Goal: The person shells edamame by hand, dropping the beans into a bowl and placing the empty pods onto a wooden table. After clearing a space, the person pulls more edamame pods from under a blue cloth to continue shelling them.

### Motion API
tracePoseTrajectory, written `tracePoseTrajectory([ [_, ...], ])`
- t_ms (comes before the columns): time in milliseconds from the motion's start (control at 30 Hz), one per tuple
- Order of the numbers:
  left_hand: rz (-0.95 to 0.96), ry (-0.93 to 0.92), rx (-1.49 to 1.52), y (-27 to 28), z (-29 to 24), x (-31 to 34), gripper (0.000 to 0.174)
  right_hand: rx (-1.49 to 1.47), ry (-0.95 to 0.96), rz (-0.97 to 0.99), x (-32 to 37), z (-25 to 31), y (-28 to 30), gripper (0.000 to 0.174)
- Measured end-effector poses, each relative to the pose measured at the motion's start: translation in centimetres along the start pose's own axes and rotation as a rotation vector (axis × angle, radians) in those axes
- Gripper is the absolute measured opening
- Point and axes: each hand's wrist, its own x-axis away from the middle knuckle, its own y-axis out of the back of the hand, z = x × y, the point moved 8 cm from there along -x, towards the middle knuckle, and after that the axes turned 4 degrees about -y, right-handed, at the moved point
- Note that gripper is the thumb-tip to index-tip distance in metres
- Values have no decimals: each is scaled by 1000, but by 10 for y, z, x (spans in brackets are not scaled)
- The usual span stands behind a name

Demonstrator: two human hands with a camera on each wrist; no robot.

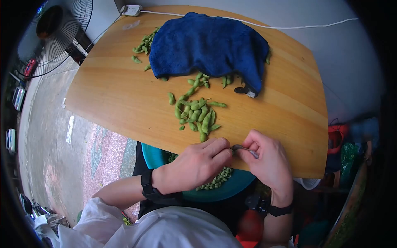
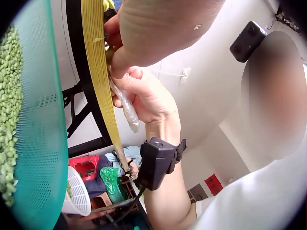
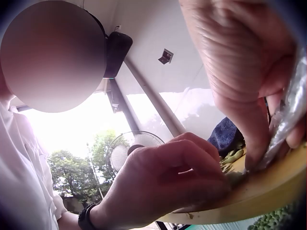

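Note:
At the table's near edge, my left hand [image 1: 196, 165] pinches a green soybean pod [image 3: 235, 179], mostly hidden by the fingers. Just right of it, my right hand [image 1: 269, 162] grips a slim tool [image 1: 250, 152] with a dark metal tip; its handle is wrapped in clear plastic [image 2: 127, 111]. The tip meets the left fingertips, where the kind of tool cannot be made out. A loose pile of soybean pods [image 1: 196, 110] lies beyond the hands. Below the edge, a teal basin [image 1: 242, 182] holds many shelled green beans [image 1: 217, 182].
A dark blue cloth [image 1: 206, 45] covers more pods on the wooden table [image 1: 111, 95], with some pods [image 1: 145, 43] showing at its left. A power strip [image 1: 131, 10] and white cord lie along the back. A fan [image 1: 53, 37] stands left; a white basket [image 2: 76, 191] sits low at right.

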Motion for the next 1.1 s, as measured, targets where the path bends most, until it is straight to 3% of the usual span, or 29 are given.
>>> tracePoseTrajectory([
  [167, 80, 155, 87, 2, 9, -11, 22, 63, 24, -36, 5, 4, 2, 19],
  [267, 111, 204, 96, -3, 12, -11, 24, 1, -40, -15, 4, -9, 0, 21],
  [333, 94, 248, 43, -4, 16, -9, 24, -198, -71, 54, 2, -19, -4, 24],
  [433, 70, 270, 91, -9, 24, -8, 24, -200, -77, 23, 5, -13, -5, 25],
  [667, 11, 223, 66, 12, 3, 6, 20, -110, -40, -33, 13, -13, 0, 17],
  [700, 8, 225, 57, 13, 0, 12, 20, -117, -23, -51, 21, -22, 8, 12],
  [767, 111, 48, 81, 7, -18, 20, 19, -27, -63, -23, 48, -42, 34, 12],
  [833, 82, 55, 143, 6, -17, 21, 20, 72, -123, -7, 78, -73, 64, 9],
  [867, 16, 46, 69, 14, -13, 18, 20, 137, -236, -46, 92, -93, 79, 12],
  [967, -70, 108, -85, 26, 6, 2, 17, 379, -159, -136, 108, -89, 97, 19],
  [1000, -33, 160, -269, 23, 19, -5, 16, 405, -228, -107, 107, -77, 95, 27],
  [1033, 3, 211, -454, 21, 29, -12, 15, 404, -227, -110, 102, -70, 88, 27],
  [1100, 49, 223, -434, 20, 32, -19, 20, 222, -90, -217, 91, -53, 78, 34],
])
